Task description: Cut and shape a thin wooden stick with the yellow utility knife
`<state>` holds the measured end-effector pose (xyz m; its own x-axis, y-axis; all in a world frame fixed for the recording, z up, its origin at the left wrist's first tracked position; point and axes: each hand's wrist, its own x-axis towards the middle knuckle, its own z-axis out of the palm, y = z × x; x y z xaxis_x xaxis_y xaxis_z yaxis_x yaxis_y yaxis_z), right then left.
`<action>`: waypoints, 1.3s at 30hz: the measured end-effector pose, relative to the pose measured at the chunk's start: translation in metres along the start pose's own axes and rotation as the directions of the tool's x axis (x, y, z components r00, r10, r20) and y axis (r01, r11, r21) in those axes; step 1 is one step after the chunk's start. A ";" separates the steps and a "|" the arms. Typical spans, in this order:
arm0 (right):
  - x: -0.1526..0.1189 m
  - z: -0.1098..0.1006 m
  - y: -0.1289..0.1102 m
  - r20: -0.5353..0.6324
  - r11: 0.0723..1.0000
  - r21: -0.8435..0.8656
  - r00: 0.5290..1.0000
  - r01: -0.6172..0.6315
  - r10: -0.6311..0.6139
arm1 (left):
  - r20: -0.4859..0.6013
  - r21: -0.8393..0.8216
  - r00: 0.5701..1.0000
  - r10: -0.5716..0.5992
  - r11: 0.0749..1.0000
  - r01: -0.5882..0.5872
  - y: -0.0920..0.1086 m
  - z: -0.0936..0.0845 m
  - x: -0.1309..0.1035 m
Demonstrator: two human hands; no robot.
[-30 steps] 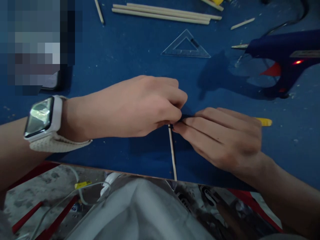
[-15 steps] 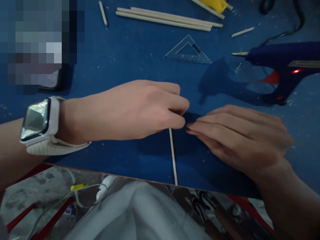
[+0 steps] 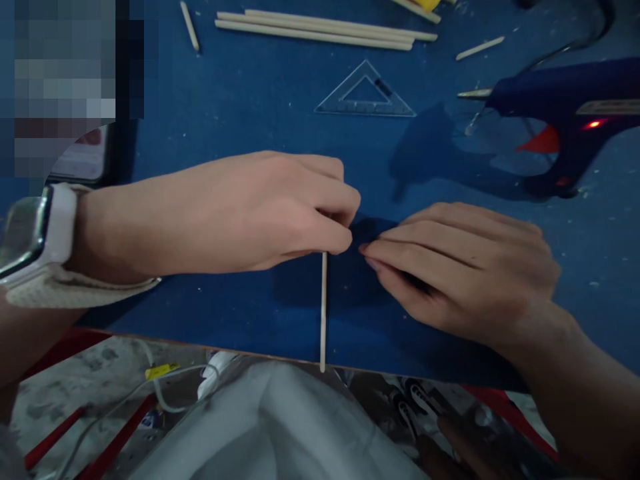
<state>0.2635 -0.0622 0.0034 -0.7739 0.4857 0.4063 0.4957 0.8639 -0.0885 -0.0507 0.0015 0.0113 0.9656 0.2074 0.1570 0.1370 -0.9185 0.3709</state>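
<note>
L hand (image 3: 300, 207): fingers curled on the far part of the stick (image 3: 323, 313); exact pinch pt. hidden under knuckles. R hand (image 3: 465, 267): apart from L hand and stick, fingers bunched, tips directed toward L hand; cannot tell if anything is held btwn thumb and fingers.

Stick position: emerges under L hand fingers, on the body side, and sits to the left of R hand tips. Long axis: approx. straight toward the person, roughly perp. to the near edge of the table (image 3: 240, 313), and crosswise to L forearm. Near end reaches the table edge; far end not visible. L hand is the nearer hand, in contact; R hand tips are near, w/ a gap.

Outward, far side of hands: clear plastic triangle (image 3: 370, 108), flat on table, long side facing the person. Glue gun (image 3: 575, 100): beyond R hand, nozzle pointing left, red light on. Farther out: three loose sticks (image 3: 320, 30), side by side, running approx. left–right, i.e., crosswise to the held stick.
</note>
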 end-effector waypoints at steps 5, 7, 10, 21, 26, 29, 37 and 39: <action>-0.010 0.008 0.001 -0.077 0.999 0.014 0.996 -0.042 0.043 | -0.034 0.003 0.999 0.010 1.000 -0.010 -0.002 0.004 0.000; -0.013 0.009 0.001 -0.079 0.999 0.020 0.996 -0.046 0.047 | -0.054 -0.008 0.999 0.002 1.000 -0.002 -0.003 0.007 0.001; -0.015 0.009 0.001 -0.059 0.998 0.039 0.997 -0.051 0.053 | -0.082 -0.041 0.997 -0.006 0.999 0.003 -0.004 0.010 0.001; 0.000 0.003 0.001 0.004 0.997 0.067 0.999 -0.036 0.036 | -0.097 -0.087 0.995 -0.028 0.996 0.020 -0.003 0.010 0.000; 0.000 0.008 0.003 -0.032 0.998 0.070 0.999 0.011 -0.008 | -0.095 -0.074 0.995 -0.038 0.997 0.031 -0.004 0.011 0.001; 0.001 0.007 0.003 -0.032 0.998 0.068 0.999 0.017 -0.015 | -0.093 -0.079 0.995 -0.035 0.996 0.027 -0.003 0.011 0.003; -0.007 0.016 -0.003 -0.049 0.999 0.031 0.998 -0.034 0.035 | -0.070 -0.100 0.997 -0.043 0.994 0.036 -0.002 0.007 0.003; -0.008 0.019 0.000 -0.050 0.998 0.031 0.998 -0.048 0.049 | -0.050 -0.109 0.997 -0.053 0.993 0.048 -0.002 0.007 0.004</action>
<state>0.2616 -0.0637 -0.0173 -0.7278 0.5203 0.4467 0.5195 0.8435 -0.1360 -0.0453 0.0025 0.0051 0.9447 0.2726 0.1822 0.1580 -0.8655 0.4754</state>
